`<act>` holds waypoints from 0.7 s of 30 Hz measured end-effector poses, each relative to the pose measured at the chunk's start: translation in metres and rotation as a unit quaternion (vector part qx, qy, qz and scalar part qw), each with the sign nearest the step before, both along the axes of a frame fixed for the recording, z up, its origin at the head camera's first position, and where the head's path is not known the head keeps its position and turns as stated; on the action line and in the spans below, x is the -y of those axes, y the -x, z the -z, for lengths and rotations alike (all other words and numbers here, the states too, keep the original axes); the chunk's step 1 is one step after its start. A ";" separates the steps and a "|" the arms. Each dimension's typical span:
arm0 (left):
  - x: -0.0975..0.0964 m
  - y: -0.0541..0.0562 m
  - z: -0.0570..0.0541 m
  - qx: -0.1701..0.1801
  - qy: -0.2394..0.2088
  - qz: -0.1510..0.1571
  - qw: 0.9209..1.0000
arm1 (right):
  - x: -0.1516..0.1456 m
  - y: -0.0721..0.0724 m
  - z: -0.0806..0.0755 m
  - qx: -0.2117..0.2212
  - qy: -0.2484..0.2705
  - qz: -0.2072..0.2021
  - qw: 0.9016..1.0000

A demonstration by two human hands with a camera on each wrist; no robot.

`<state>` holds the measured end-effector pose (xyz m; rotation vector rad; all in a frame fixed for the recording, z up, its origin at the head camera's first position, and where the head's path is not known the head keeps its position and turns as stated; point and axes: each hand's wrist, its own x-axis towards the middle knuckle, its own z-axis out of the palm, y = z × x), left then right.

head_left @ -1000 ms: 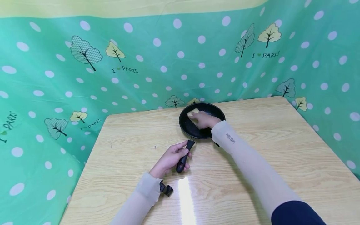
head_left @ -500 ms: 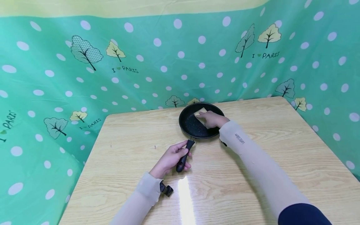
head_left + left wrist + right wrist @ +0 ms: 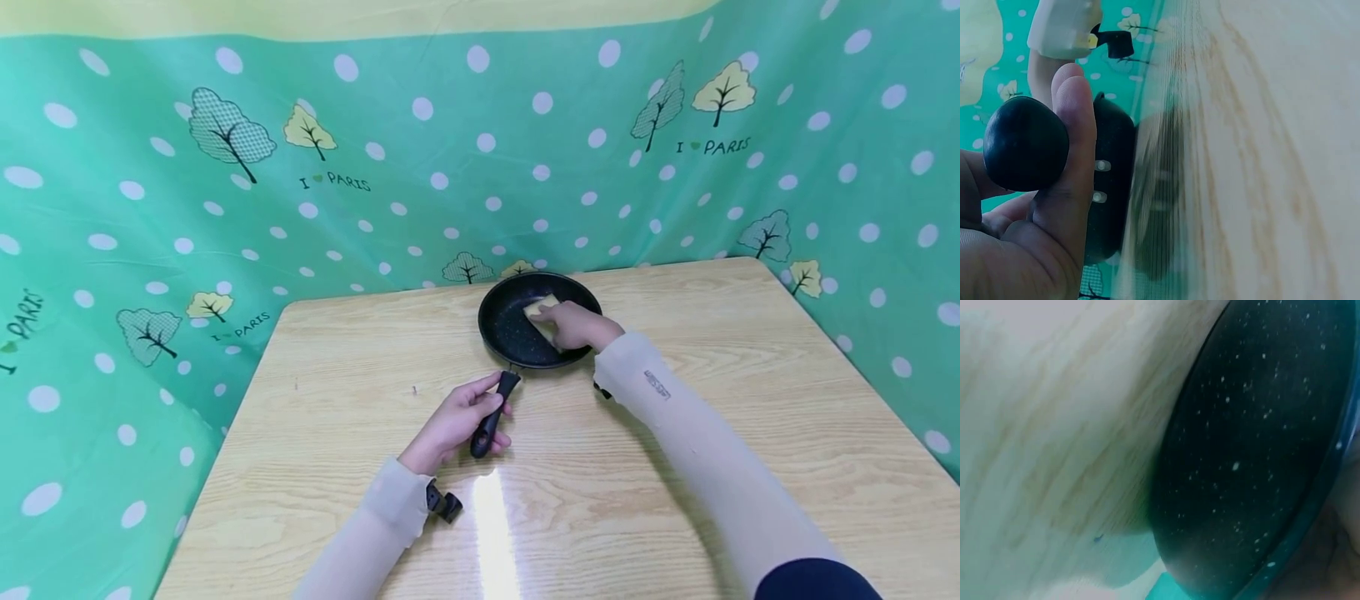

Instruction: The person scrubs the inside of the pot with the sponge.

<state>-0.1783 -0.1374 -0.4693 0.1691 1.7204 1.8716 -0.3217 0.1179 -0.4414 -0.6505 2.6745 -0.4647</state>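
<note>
A black frying pan (image 3: 512,333) with a speckled surface lies on the table near its back edge, handle toward me. My left hand (image 3: 457,421) grips the black handle (image 3: 495,417), thumb on top; in the left wrist view the handle's rounded end (image 3: 1025,144) shows between thumb and fingers. Inside the pan, my right hand (image 3: 576,325) holds a pale yellow sponge (image 3: 542,310) against the right part of the bottom. The right wrist view is mostly filled by the pan's speckled outer side (image 3: 1235,456), and the sponge is hidden there.
The light wood table (image 3: 360,358) reaches back to a green dotted curtain (image 3: 405,167), which also hangs along both sides. A bright light reflection (image 3: 497,533) lies on the wood in front of the handle.
My right hand has slid the sponge rightward across the pan's bottom, the forearm shifting right with it. The left hand keeps its grip on the handle, and the pan has stayed in place.
</note>
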 end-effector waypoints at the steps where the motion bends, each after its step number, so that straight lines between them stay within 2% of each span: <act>1: 0.000 0.000 -0.001 0.000 0.000 0.000 1.000 | 0.000 -0.003 -0.001 -0.002 0.002 -0.002 1.000; 10: 0.002 -0.001 -0.001 0.001 0.000 -0.002 1.000 | 0.008 -0.018 -0.005 -0.007 0.014 -0.024 1.000; 21: 0.003 0.001 0.000 0.001 -0.001 0.001 1.000 | 0.023 -0.023 -0.007 0.000 0.020 -0.040 0.999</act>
